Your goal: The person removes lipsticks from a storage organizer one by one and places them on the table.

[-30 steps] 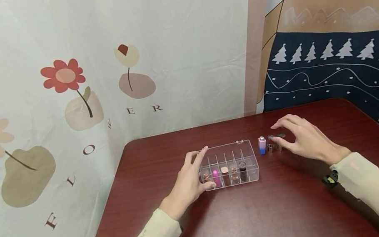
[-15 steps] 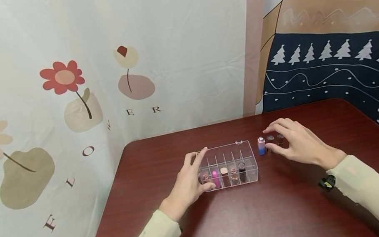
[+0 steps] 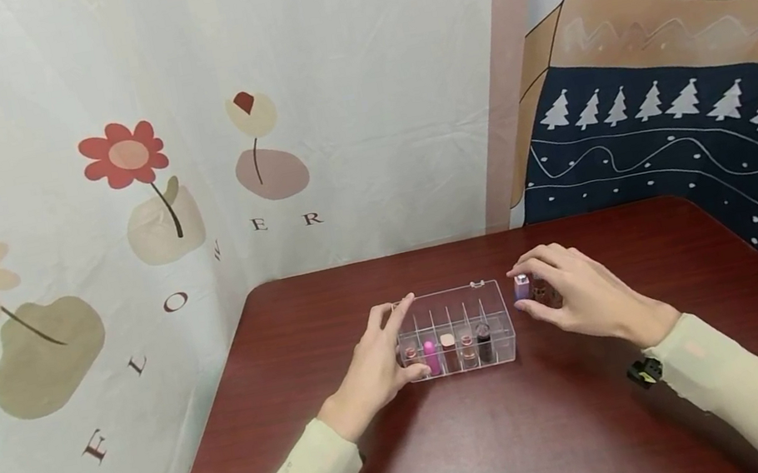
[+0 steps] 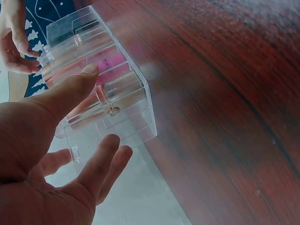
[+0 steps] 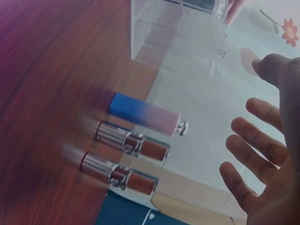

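My left hand (image 3: pixel 369 361) grips the left end of a clear divided lipstick organizer (image 3: pixel 493 302); in the left wrist view its thumb lies across the front, fingers at the end wall. Inside stand several lip tubes, among them a bright pink lipstick (image 3: pixel 433 358) and a dark tube (image 3: pixel 485 344). Right of the organizer, a blue-to-pink lipstick (image 5: pixel 143 114) stands upright on the table. My right hand (image 3: pixel 583 298) reaches around it, thumb and fingers to either side. The right wrist view shows those fingers spread and apart from the lipstick.
Two lip gloss tubes (image 5: pixel 133 140) with silver lower halves stand beside the blue-pink lipstick, mostly behind my right hand in the head view. The reddish-brown table (image 3: pixel 461 442) ends at a flower-printed cloth (image 3: pixel 356 105) behind and a dark tree-printed one (image 3: pixel 682 141) at right.
My right hand has moved left from the lip gloss tubes to the blue-pink lipstick, its thumb and fingers now around it. The left hand stays at the organizer.
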The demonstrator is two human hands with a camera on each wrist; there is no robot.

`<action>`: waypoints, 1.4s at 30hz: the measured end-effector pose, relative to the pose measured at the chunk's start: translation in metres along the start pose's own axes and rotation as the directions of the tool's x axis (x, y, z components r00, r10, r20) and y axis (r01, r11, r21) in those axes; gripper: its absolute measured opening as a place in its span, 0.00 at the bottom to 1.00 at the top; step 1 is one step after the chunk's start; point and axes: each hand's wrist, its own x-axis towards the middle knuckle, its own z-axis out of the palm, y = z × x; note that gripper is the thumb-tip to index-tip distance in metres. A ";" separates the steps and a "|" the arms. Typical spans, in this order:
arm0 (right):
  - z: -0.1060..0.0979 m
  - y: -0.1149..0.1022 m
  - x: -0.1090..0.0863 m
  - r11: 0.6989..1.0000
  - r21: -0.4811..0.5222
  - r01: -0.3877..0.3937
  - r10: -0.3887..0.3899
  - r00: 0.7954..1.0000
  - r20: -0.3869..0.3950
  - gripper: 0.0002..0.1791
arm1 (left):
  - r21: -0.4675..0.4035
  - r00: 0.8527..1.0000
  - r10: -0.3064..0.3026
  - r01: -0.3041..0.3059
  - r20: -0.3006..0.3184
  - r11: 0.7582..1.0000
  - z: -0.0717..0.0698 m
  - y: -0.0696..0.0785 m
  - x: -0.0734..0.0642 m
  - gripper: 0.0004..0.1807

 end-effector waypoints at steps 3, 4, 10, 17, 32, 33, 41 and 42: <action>0.001 -0.004 0.002 1.000 0.002 0.013 -0.013 1.000 0.004 0.27 | -0.001 1.000 0.002 -0.002 -0.001 1.000 0.000 0.000 0.000 0.65; 0.001 -0.005 0.002 1.000 0.001 0.015 -0.015 1.000 0.006 0.27 | -0.001 1.000 0.001 -0.001 -0.001 1.000 0.001 0.000 0.000 0.65; 0.004 -0.013 0.006 0.999 -0.004 0.037 -0.037 0.999 0.031 0.27 | 0.001 1.000 -0.002 0.002 -0.003 1.000 0.001 -0.001 0.000 0.65; 0.009 -0.020 0.009 0.997 -0.002 0.078 -0.078 0.996 0.052 0.26 | 0.001 1.000 0.002 -0.002 -0.006 1.000 0.001 -0.001 0.000 0.65; 0.023 -0.035 0.013 0.993 0.037 0.116 -0.119 0.985 0.124 0.25 | -0.010 1.000 -0.010 0.010 0.010 1.000 0.001 -0.001 0.000 0.65; 0.024 -0.036 0.014 0.993 0.038 0.116 -0.120 0.985 0.127 0.25 | -0.009 1.000 -0.010 0.010 0.008 1.000 0.001 -0.001 0.000 0.65; 0.028 -0.040 0.014 0.995 0.038 0.097 -0.102 0.981 0.166 0.24 | -0.008 1.000 -0.014 0.014 0.007 1.000 0.001 -0.001 0.000 0.66; 0.029 -0.040 0.014 0.995 0.036 0.094 -0.099 0.980 0.171 0.24 | -0.009 1.000 -0.015 0.015 0.007 1.000 0.001 -0.001 0.000 0.66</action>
